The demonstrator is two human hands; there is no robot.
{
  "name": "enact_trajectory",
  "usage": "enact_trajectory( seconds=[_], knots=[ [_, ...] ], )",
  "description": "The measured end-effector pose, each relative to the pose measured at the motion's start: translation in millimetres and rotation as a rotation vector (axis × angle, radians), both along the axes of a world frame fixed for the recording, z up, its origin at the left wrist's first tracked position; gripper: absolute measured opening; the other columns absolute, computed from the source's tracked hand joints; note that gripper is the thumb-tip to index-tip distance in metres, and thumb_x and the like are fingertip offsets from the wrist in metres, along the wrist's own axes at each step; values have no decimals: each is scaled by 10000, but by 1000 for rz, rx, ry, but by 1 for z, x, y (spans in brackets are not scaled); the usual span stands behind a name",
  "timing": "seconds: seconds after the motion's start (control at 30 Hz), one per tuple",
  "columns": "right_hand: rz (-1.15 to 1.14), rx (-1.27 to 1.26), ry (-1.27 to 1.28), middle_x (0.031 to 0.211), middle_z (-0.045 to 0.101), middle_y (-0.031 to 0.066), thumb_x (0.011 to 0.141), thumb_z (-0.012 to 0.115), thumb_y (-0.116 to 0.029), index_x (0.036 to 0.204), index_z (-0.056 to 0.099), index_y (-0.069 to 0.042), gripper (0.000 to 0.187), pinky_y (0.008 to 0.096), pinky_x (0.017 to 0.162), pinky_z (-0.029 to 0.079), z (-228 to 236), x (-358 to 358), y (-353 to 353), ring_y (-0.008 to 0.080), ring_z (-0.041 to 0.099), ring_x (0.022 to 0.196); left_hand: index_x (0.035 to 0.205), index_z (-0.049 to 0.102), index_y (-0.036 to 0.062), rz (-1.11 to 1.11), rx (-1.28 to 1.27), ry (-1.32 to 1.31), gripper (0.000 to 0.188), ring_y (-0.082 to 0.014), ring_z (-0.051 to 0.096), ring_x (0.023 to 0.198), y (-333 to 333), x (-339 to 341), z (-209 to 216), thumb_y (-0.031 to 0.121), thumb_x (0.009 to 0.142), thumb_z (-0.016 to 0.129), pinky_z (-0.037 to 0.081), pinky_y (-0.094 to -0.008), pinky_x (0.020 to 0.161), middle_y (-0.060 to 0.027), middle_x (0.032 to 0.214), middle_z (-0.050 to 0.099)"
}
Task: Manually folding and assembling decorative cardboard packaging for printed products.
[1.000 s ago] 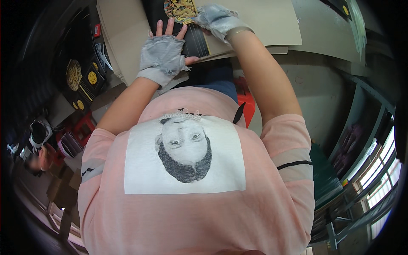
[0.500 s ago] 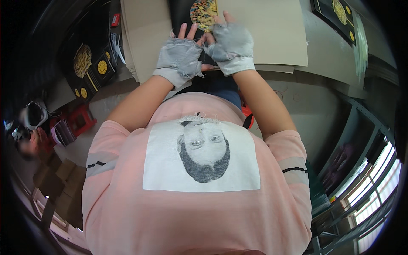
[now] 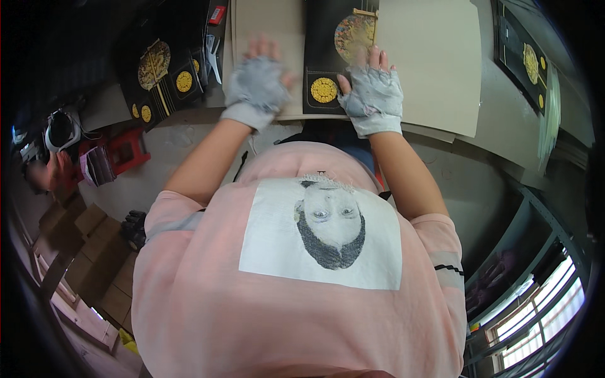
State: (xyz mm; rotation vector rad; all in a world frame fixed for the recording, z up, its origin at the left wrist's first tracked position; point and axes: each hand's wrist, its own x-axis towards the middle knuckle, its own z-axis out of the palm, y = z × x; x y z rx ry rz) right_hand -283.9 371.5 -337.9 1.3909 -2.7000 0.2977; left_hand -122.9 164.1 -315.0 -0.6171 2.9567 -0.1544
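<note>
A black printed sheet (image 3: 319, 44) with a round multicoloured picture and a yellow medallion lies on a stack of beige boards (image 3: 432, 69) in front of me. My right hand (image 3: 373, 93), in a grey fingerless glove, rests flat on the sheet's right edge, its fingers stretched out and its thumb beside the medallion. To the left of the sheet is my left hand (image 3: 258, 86), in the same kind of glove. It is smeared by motion, but its fingers look extended, apart from the sheet, with nothing seen in them.
More black pieces with gold designs (image 3: 154, 66) lie at the left, beside a small red box (image 3: 217, 14). Another black and gold piece (image 3: 526, 60) is at the far right, next to a pale stack of sheets (image 3: 549, 120). A red stool (image 3: 129, 148) and cardboard boxes (image 3: 94, 258) stand lower left.
My hands have parted: the left moved off the black sheet to its left, the right now lies on its right edge. The medallion has come into sight. The whole view has shifted.
</note>
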Motion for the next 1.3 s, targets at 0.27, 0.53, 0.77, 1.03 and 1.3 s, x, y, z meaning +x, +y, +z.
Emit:
enact_trajectory(
  seconds=[0.27,0.53,0.77,1.03,1.3],
  knots=[
    [17,35,-34,1586,432,270,987,602,-498,1535,470,-35,730,611,1179,349,8,2,-2,437,407,1485,1615,282,-34,-9,213,38,945,-449,248,1567,33,-24,-10,610,980,556,275,-579,1243,-266,1684,275],
    [37,130,-102,1588,423,279,986,597,-509,1539,446,-16,756,618,1169,354,18,-4,-9,437,398,1492,1627,295,19,151,56,298,877,-455,241,1567,-46,-123,-44,604,1011,510,264,-599,1240,-264,1687,268],
    [28,172,-196,1607,385,281,976,600,-528,1552,413,-25,787,650,1158,341,17,-7,-6,470,378,1491,1620,246,-59,340,122,101,852,-427,318,1536,-109,-237,15,510,1041,504,241,-496,1279,-277,1653,333],
    [24,153,-213,1623,380,233,955,610,-550,1549,429,-77,781,648,1129,363,15,-7,-2,444,372,1498,1642,233,-1,365,-25,186,768,-380,327,1548,-154,-288,7,431,1060,487,252,-525,1271,-227,1667,339],
    [28,116,-174,1592,431,237,955,617,-550,1524,475,-60,765,629,1122,389,17,-9,-8,427,422,1473,1658,197,30,284,-143,361,820,-363,311,1557,-143,-265,7,440,1035,537,208,-508,1286,-212,1682,318]
  ],
)
